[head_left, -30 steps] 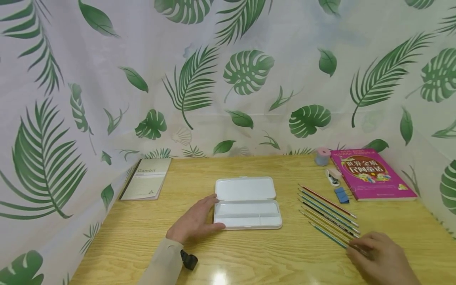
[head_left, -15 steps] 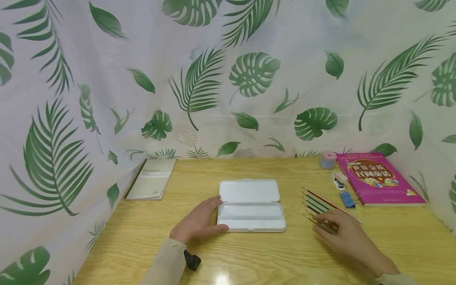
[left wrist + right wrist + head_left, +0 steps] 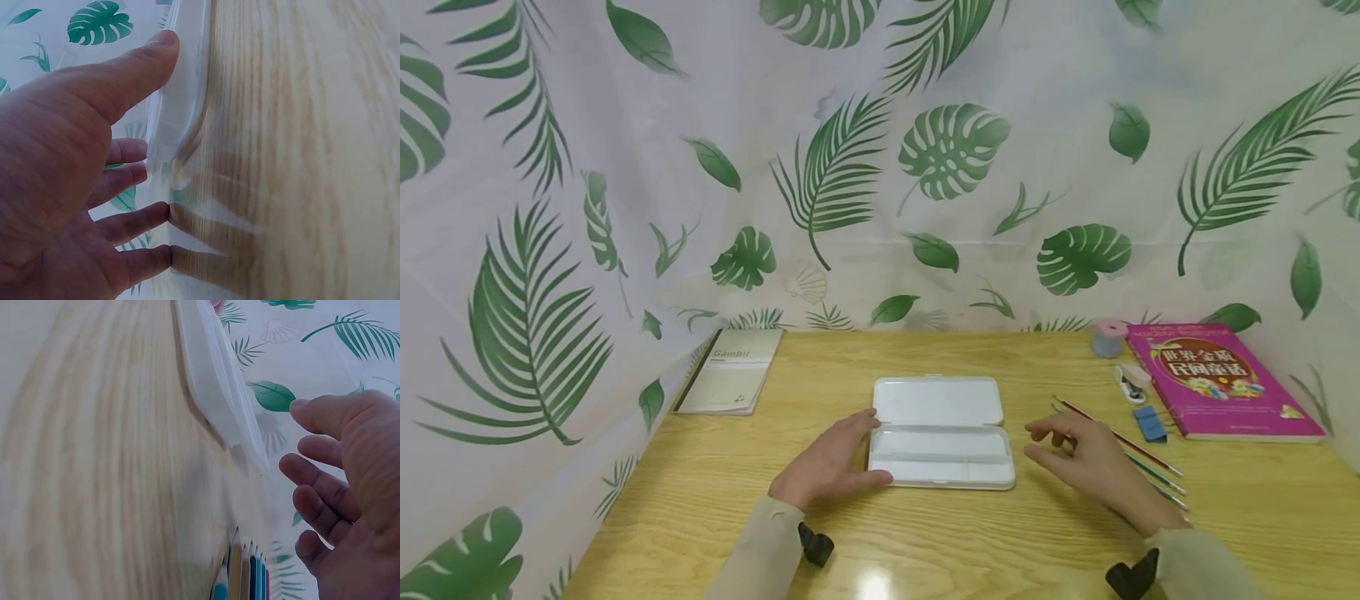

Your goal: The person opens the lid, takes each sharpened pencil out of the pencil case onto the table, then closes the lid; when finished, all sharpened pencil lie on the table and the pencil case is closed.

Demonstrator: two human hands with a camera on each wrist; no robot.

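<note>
A white pencil case (image 3: 936,400) lies unfolded on the wooden table, its tray nearer the person and its lid behind. My left hand (image 3: 827,467) rests at the case's left end, thumb at the front corner and fingers spread along the side. In the left wrist view the thumb (image 3: 156,59) lies against the case wall. My right hand (image 3: 1093,458) hovers between the case and a row of pencils (image 3: 235,569), hiding most of them in the head view. Its fingers (image 3: 312,475) are loosely bent, with nothing between them.
A grey-beige notebook (image 3: 730,371) lies at the back left. On the right are a pink book (image 3: 1225,379), a pink and blue-grey round item (image 3: 1108,340), a small stapler (image 3: 1131,383) and a blue clip-like item (image 3: 1150,423). A leaf-patterned curtain (image 3: 850,292) hangs behind.
My right hand has moved from the pencils' near ends, up and left across them towards the pencil case. The left hand has stayed at the case. The head view has turned slightly right.
</note>
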